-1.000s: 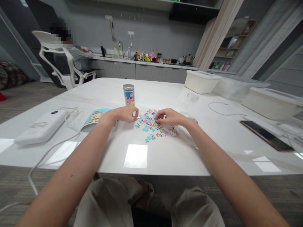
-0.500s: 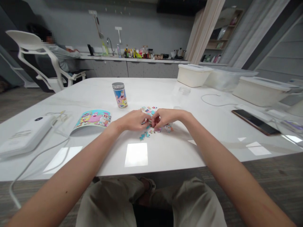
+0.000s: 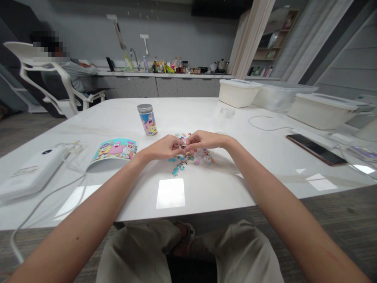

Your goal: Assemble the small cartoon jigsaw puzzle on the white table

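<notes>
My left hand [image 3: 168, 147] and my right hand [image 3: 203, 140] meet fingertip to fingertip, raised a little over a pile of jigsaw puzzle pieces [image 3: 178, 168]. Each hand pinches a small puzzle piece [image 3: 183, 146], mostly hidden by the fingers. Just right of the pile lies a joined cluster of pieces [image 3: 207, 158]. A curled picture sheet [image 3: 114, 150] with cartoon figures rests left of my left hand. Behind it stands a cartoon-printed canister [image 3: 147, 121] with a metal lid.
A white power device [image 3: 32, 169] with cables lies at the left. On the right are a dark phone [image 3: 315, 149], a thin cable and lidded storage boxes [image 3: 239, 93]. A clear container [image 3: 227, 113] stands behind my right hand. Another person [image 3: 77, 74] sits at the far left.
Both hands have risen slightly off the pieces, and their fingertips have come together around a small piece. My right hand has moved a little left. The view has shifted slightly.
</notes>
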Action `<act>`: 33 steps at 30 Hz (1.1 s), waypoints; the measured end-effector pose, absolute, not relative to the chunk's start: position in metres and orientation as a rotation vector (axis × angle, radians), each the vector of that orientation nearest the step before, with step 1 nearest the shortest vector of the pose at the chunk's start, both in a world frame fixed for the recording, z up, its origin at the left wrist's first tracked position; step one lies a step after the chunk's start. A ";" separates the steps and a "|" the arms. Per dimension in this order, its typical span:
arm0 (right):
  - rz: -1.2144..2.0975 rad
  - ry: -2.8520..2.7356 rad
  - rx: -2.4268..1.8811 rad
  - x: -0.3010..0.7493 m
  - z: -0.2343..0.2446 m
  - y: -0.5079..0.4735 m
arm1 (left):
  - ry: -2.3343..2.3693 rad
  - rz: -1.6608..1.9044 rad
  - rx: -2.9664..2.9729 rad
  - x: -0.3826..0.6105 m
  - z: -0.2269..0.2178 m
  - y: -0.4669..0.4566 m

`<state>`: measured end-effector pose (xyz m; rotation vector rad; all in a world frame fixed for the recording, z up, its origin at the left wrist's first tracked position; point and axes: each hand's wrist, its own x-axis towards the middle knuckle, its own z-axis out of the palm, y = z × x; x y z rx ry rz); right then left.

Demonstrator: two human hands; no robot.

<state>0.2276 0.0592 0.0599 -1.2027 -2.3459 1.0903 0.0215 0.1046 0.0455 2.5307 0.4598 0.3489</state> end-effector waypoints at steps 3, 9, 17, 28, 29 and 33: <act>1.103 -2.295 -1.200 0.226 0.059 0.059 | 0.479 0.335 2.491 0.022 0.047 0.103; 1.227 -2.149 -1.121 0.227 0.057 0.060 | 0.529 0.363 2.440 0.021 0.046 0.106; 1.098 -2.221 -1.201 0.233 0.066 0.057 | 0.581 0.413 2.382 0.020 0.046 0.107; 1.291 -2.155 -1.177 0.236 0.062 0.058 | 0.566 0.365 2.385 0.020 0.047 0.105; 1.275 -2.173 -1.183 0.236 0.062 0.058 | 0.562 0.356 2.373 0.020 0.048 0.105; 1.233 -2.191 -1.222 0.236 0.065 0.056 | 0.554 0.297 2.354 0.021 0.048 0.104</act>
